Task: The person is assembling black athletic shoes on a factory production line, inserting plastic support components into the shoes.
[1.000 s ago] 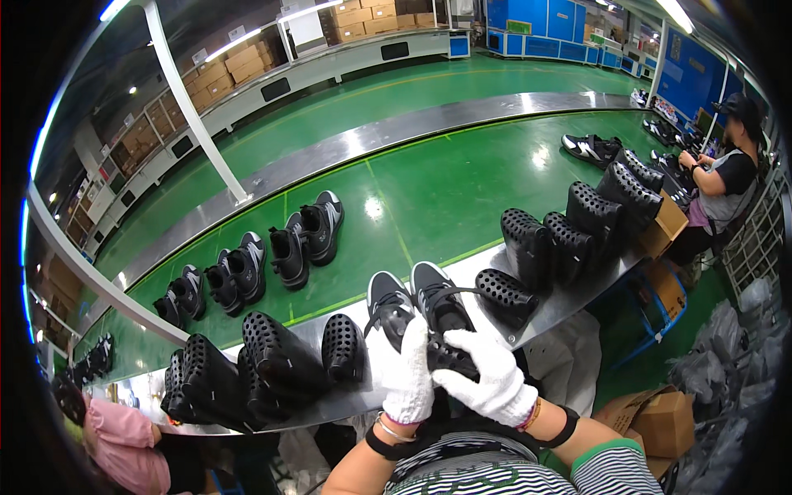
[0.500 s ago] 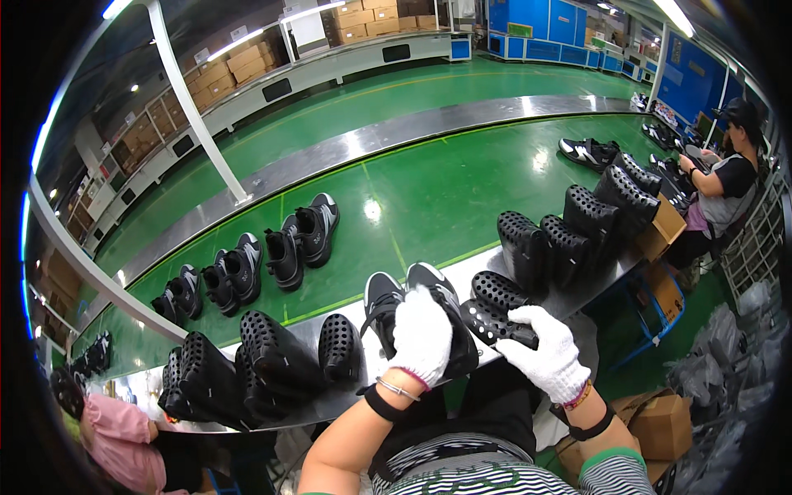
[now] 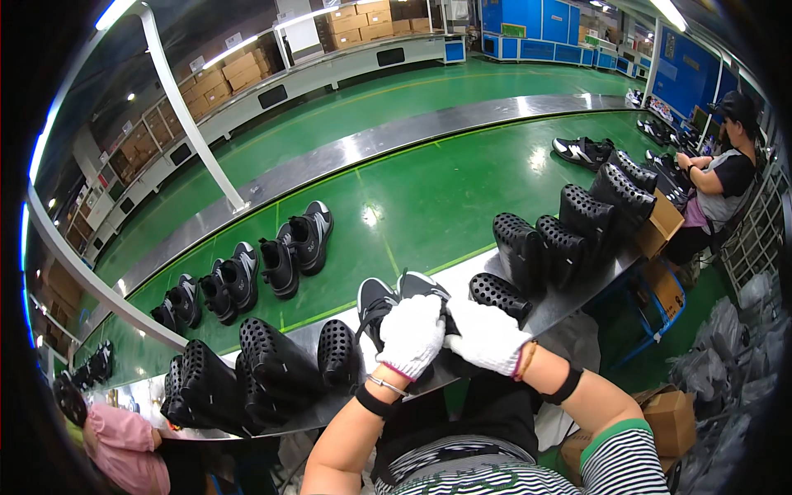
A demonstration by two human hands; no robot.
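Observation:
A pair of black and grey sneakers, the left sneaker (image 3: 379, 304) and the right sneaker (image 3: 423, 284), sits on the bench in front of me with the toes pointing away. My left hand (image 3: 412, 334), in a white knit glove, is closed over the right sneaker's upper. Beside it, my gloved right hand (image 3: 487, 334) reaches in at the same shoe's opening, fingertips hidden; what they hold cannot be made out. Just right of the hands lies a black perforated shoe insert (image 3: 499, 295).
Black inserts (image 3: 272, 351) stand in stacks on the bench's left, with more inserts (image 3: 565, 243) at right. Several sneakers (image 3: 309, 238) rest on the green surface beyond. A co-worker (image 3: 722, 177) sits at far right, a pink sleeve (image 3: 120, 429) shows at lower left. A white post (image 3: 186, 107) rises at left.
My right hand has moved left from the inserts to the right sneaker. The insert with white-looking holes that it held no longer shows. My left hand stays on the sneaker.

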